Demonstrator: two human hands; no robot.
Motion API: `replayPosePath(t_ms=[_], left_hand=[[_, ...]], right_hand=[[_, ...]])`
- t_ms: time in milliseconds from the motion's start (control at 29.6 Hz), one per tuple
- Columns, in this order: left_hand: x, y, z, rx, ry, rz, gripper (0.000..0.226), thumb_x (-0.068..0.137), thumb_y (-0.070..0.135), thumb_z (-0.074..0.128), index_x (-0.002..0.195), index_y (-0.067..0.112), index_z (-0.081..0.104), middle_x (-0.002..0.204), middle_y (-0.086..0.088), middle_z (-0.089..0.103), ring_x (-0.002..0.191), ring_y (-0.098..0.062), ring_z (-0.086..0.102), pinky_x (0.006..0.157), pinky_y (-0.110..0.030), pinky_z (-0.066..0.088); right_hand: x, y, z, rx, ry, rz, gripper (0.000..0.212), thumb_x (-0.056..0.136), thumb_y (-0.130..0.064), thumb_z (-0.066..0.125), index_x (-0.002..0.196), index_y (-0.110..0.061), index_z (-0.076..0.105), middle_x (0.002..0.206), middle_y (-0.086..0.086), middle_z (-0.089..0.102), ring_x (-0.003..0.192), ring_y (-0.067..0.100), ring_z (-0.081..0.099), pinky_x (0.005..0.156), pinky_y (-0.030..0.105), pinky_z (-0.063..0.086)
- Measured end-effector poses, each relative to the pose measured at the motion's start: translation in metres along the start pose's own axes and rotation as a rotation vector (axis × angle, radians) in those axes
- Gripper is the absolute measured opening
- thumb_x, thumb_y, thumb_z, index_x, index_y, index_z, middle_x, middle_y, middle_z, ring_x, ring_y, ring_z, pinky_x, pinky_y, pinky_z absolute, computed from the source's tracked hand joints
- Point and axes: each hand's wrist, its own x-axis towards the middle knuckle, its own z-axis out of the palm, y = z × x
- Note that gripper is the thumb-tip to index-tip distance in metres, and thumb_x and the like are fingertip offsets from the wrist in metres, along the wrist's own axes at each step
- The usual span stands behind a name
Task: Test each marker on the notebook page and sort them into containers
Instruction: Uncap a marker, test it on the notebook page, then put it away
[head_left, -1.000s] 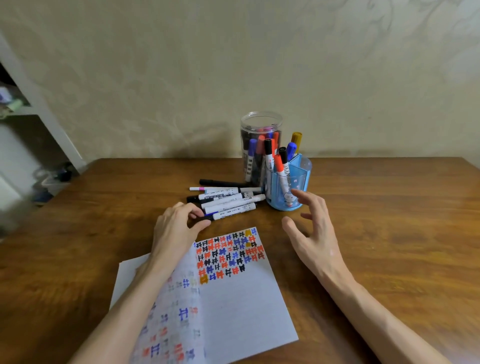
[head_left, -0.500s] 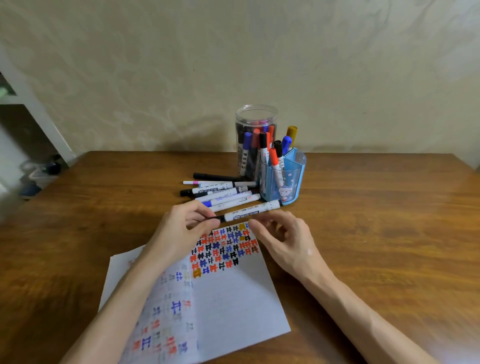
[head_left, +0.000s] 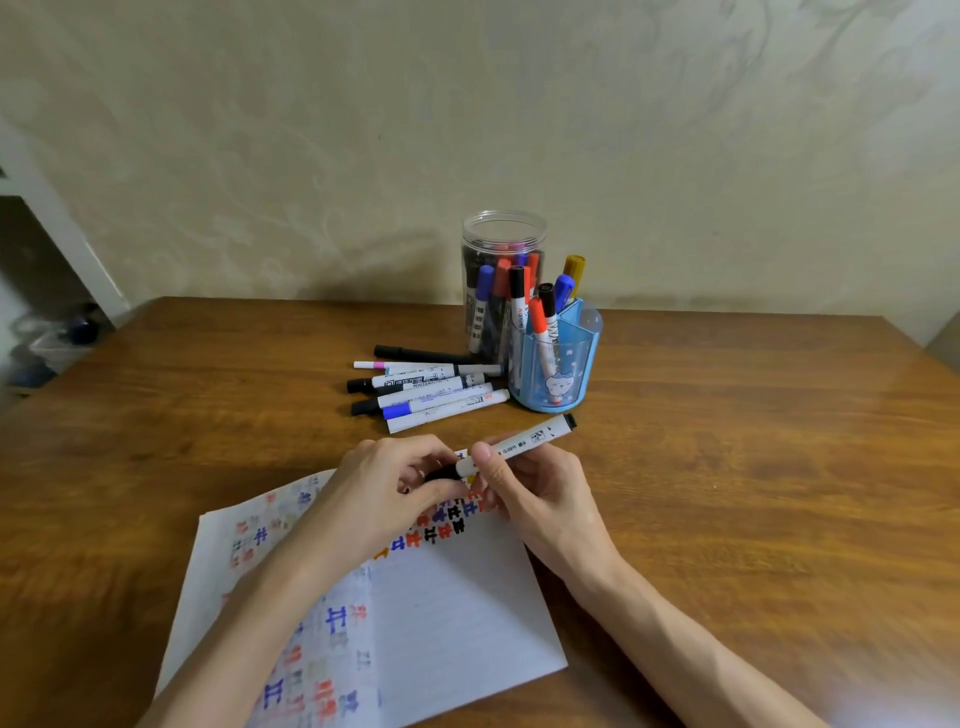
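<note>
Both my hands hold one white marker (head_left: 524, 440) with a black cap above the top of the open notebook (head_left: 457, 613). My left hand (head_left: 384, 488) pinches the black cap end. My right hand (head_left: 530, 488) grips the white barrel, whose far end points toward the blue holder. The page carries rows of red, blue and black test marks, partly hidden under my hands. Several loose markers (head_left: 426, 389) lie in a pile behind the notebook.
A clear plastic jar (head_left: 501, 244) and a blue pen holder (head_left: 558, 371), both with several markers upright in them, stand behind the pile on the wooden table (head_left: 753, 467). A wall rises behind the table. A white shelf edge shows at far left.
My left hand picked a marker off the pile and brought it over the notebook. My right hand came in from the right and took hold of its barrel.
</note>
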Motion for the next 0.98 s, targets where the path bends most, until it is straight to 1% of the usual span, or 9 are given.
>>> replayPosePath(t_ms=[135, 270, 472, 607, 675, 742, 810, 877, 978], left_hand=[[-0.004, 0.001, 0.002, -0.043, -0.004, 0.093, 0.018, 0.083, 0.041, 0.08, 0.098, 0.046, 0.071, 0.09, 0.028, 0.072, 0.09, 0.001, 0.068, 0.077, -0.028, 0.057], [-0.008, -0.001, 0.002, -0.126, -0.01, 0.094, 0.024, 0.083, 0.033, 0.081, 0.101, 0.046, 0.072, 0.091, 0.027, 0.074, 0.089, 0.002, 0.072, 0.079, -0.025, 0.058], [-0.018, 0.0, 0.004, -0.154, -0.086, 0.102, 0.025, 0.099, 0.027, 0.064, 0.107, 0.05, 0.071, 0.089, 0.026, 0.075, 0.086, 0.001, 0.07, 0.073, -0.016, 0.053], [-0.018, -0.001, 0.002, -0.227, -0.133, 0.094, 0.024, 0.102, 0.028, 0.06, 0.118, 0.04, 0.073, 0.097, 0.024, 0.076, 0.094, 0.002, 0.069, 0.08, -0.017, 0.053], [-0.017, -0.002, 0.003, -0.223, -0.155, 0.099, 0.022, 0.1, 0.035, 0.058, 0.114, 0.034, 0.075, 0.088, 0.017, 0.074, 0.086, -0.001, 0.068, 0.074, -0.02, 0.053], [-0.019, -0.011, -0.002, -0.219, -0.162, 0.084, 0.034, 0.095, 0.043, 0.053, 0.103, 0.02, 0.076, 0.076, 0.001, 0.066, 0.071, -0.004, 0.062, 0.065, -0.024, 0.048], [-0.02, -0.025, -0.013, -0.256, -0.118, 0.054, 0.031, 0.095, 0.041, 0.054, 0.096, 0.019, 0.075, 0.071, -0.008, 0.059, 0.062, -0.006, 0.054, 0.06, -0.019, 0.044], [-0.019, -0.033, -0.022, -0.275, -0.035, 0.053, 0.024, 0.095, 0.039, 0.055, 0.093, 0.025, 0.074, 0.07, -0.009, 0.06, 0.06, -0.008, 0.053, 0.058, -0.015, 0.044], [-0.015, -0.031, -0.018, -0.246, 0.031, 0.039, 0.022, 0.094, 0.042, 0.054, 0.099, 0.03, 0.071, 0.08, 0.002, 0.068, 0.072, -0.008, 0.064, 0.062, -0.017, 0.051]], right_hand=[[0.001, -0.003, -0.002, 0.008, -0.008, -0.016, 0.018, 0.097, -0.026, 0.073, 0.105, -0.009, 0.075, 0.084, -0.004, 0.076, 0.077, 0.011, 0.074, 0.067, 0.021, 0.055], [0.0, -0.002, -0.001, 0.015, 0.0, -0.035, 0.016, 0.098, -0.025, 0.073, 0.102, -0.009, 0.076, 0.08, -0.004, 0.075, 0.075, 0.011, 0.073, 0.068, 0.022, 0.055], [-0.003, -0.003, 0.002, 0.017, -0.02, -0.038, 0.009, 0.1, -0.023, 0.07, 0.096, -0.016, 0.075, 0.078, -0.006, 0.075, 0.074, 0.011, 0.073, 0.069, 0.024, 0.057], [-0.002, -0.004, 0.001, 0.01, -0.032, -0.074, 0.013, 0.099, -0.025, 0.07, 0.095, -0.013, 0.073, 0.08, -0.003, 0.075, 0.074, 0.011, 0.073, 0.071, 0.026, 0.059], [-0.002, -0.005, -0.001, -0.013, -0.043, -0.081, 0.012, 0.1, -0.024, 0.069, 0.095, -0.013, 0.072, 0.082, 0.001, 0.074, 0.075, 0.013, 0.072, 0.071, 0.029, 0.06], [0.0, -0.009, -0.012, -0.023, -0.004, -0.078, 0.012, 0.1, -0.023, 0.068, 0.095, -0.014, 0.071, 0.082, 0.002, 0.073, 0.074, 0.013, 0.07, 0.069, 0.029, 0.058], [0.006, -0.013, -0.036, 0.027, 0.149, -0.048, 0.017, 0.099, -0.026, 0.068, 0.092, -0.011, 0.071, 0.08, 0.003, 0.073, 0.073, 0.014, 0.068, 0.073, 0.028, 0.056], [0.011, -0.015, -0.058, 0.06, 0.267, -0.015, 0.03, 0.099, -0.034, 0.068, 0.088, -0.006, 0.071, 0.079, 0.006, 0.073, 0.075, 0.017, 0.068, 0.082, 0.034, 0.058], [0.013, -0.011, -0.054, 0.025, 0.236, 0.065, 0.047, 0.099, -0.046, 0.066, 0.086, -0.001, 0.069, 0.077, 0.01, 0.071, 0.073, 0.018, 0.065, 0.082, 0.037, 0.055]])
